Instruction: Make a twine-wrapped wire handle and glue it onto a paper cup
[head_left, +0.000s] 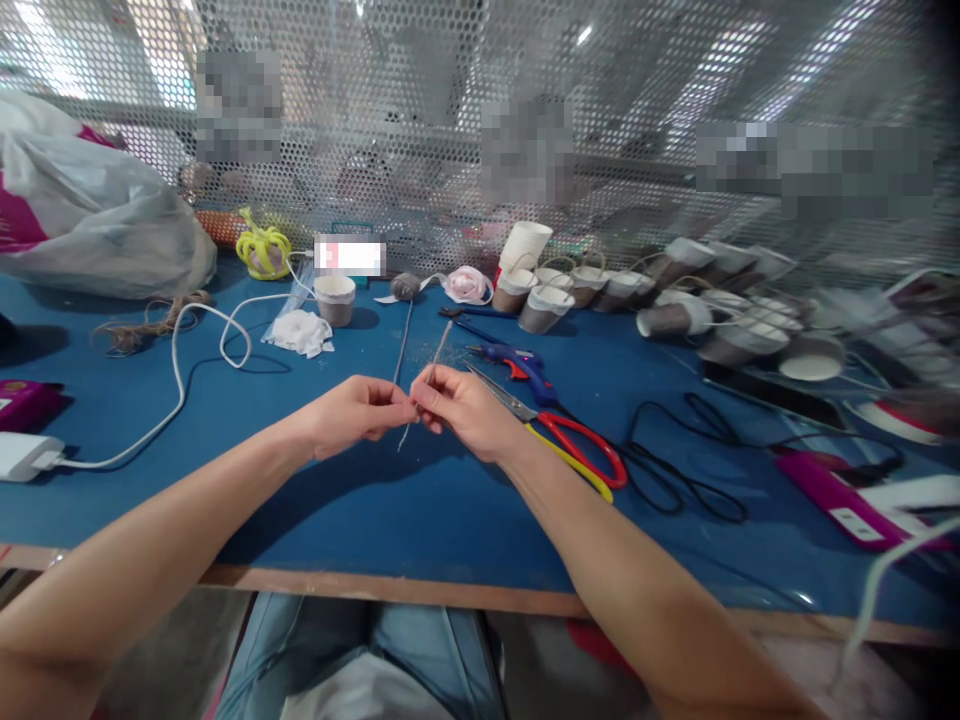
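My left hand (367,412) and my right hand (459,405) meet above the middle of the table, fingertips pinched close together. Grey yarn (403,340) runs from a small grey ball (406,288) down to my left fingers. Out of my right hand's pinch a thin, stiff-looking greyish strand (441,348) sticks up and away from me. A short frayed end (403,437) hangs below the fingertips. My fingers hide where yarn and strand meet. Just right of my right hand lie scissors (577,445) with red and yellow handles and a blue glue gun (521,365).
Small paper cups wrapped in grey, several with handles (547,305), stand along the back right. A white-rimmed cup (334,300), white fabric (300,332) and a pink ribbon roll (467,285) sit at the back. A white cable (180,380) crosses the left; black cable (675,470) coils at right.
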